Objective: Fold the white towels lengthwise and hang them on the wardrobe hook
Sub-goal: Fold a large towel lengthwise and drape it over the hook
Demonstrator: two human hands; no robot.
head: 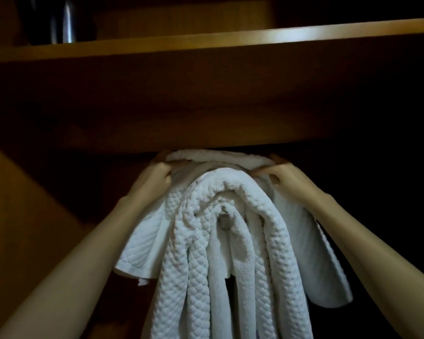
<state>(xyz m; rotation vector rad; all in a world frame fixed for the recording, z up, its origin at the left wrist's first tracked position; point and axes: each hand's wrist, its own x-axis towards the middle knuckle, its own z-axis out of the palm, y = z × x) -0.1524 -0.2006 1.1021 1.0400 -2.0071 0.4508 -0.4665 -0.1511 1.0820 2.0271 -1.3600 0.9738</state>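
Note:
Several white towels (230, 253) hang in arcs over a small metal wardrobe hook (224, 220), whose tip pokes out at their centre. A further white towel (220, 159) lies across the top of the pile, just under the wooden shelf. My left hand (158, 176) grips this top towel at its left end. My right hand (283, 177) pinches it at the right end. Both arms reach up from the bottom corners. The far side of the towels is hidden.
A wooden shelf (206, 101) spans the view right above the towels and hands. A dark shiny object (59, 20) stands on it at top left. A slanted wooden panel (22, 216) lies to the left. The wardrobe interior to the right is dark.

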